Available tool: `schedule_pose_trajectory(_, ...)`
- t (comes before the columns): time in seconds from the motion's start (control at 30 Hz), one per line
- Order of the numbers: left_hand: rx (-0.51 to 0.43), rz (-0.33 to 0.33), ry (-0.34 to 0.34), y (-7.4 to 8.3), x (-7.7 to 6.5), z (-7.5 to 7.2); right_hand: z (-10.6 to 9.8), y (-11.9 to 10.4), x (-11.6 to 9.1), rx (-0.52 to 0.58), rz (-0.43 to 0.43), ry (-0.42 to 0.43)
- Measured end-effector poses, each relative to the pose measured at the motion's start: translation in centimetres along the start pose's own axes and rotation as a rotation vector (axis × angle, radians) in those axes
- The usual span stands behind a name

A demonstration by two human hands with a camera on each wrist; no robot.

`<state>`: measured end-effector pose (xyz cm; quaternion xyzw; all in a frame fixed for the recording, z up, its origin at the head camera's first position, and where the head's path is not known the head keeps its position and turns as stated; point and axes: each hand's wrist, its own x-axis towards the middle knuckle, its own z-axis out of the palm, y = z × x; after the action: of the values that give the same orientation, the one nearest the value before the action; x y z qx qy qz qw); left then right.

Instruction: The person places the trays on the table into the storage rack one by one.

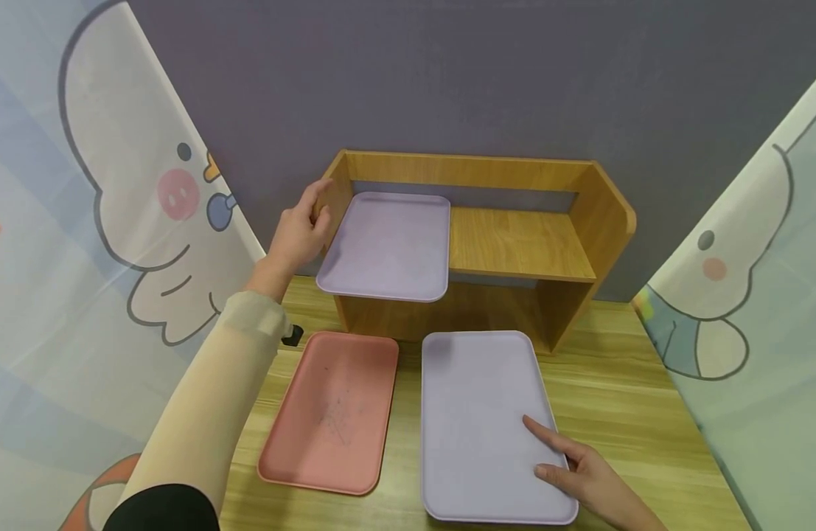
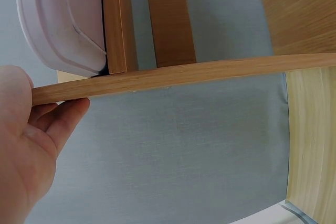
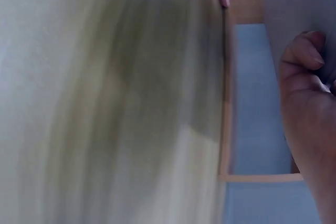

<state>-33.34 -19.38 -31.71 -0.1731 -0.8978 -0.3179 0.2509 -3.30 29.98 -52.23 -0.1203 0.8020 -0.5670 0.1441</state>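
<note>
My left hand [image 1: 301, 228] grips the left side panel [image 2: 142, 80] of a wooden shelf, with fingers on its outer face. Just right of that hand, a lavender tray [image 1: 391, 247] lies on the upper board and overhangs its front. My right hand [image 1: 583, 476] holds a second lavender tray [image 1: 487, 413] by its right edge; index finger and thumb show over its surface. In the right wrist view this tray seems raised off the tabletop, and the rest of that hand's grip is partly hidden.
A pink tray [image 1: 335, 413] with dark marks lies on the wood-grain table [image 1: 646, 428], left of the held tray. The two-level wooden shelf [image 1: 520, 240] stands at the back against a grey wall [image 1: 480, 74]. Cartoon-printed curtains [image 1: 136, 184] hang on both sides.
</note>
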Motion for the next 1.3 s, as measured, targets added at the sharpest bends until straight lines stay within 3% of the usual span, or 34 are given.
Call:
schedule_pose_trajectory(0.2,-0.005,-0.004,0.000,-0.1,0.1,0.0,-1.9,-1.8,-1.3,-0.030,0.073,0.023)
schedule_pose_trajectory(0.5,0.001,-0.014,0.001,-0.1,-0.1,-0.2,-4.6,-3.8,-2.6,-0.010,0.058,0.018)
schedule_pose_trajectory(0.6,0.005,-0.016,0.001,-0.1,-0.1,-0.1,-5.2,-4.7,-3.1,0.052,0.060,0.017)
schedule_pose_trajectory(0.83,0.006,-0.014,0.007,-0.1,-0.1,-0.1,-6.5,-6.3,-3.3,0.074,-0.056,0.025)
schedule_pose_trajectory(1.07,0.011,-0.022,0.009,0.1,0.0,0.0,-7.2,-7.6,-2.7,0.048,-0.041,0.069)
schedule_pose_trajectory(1.3,0.006,-0.017,0.002,0.3,0.0,0.0,-7.5,-8.2,-1.7,0.004,-0.129,0.089)
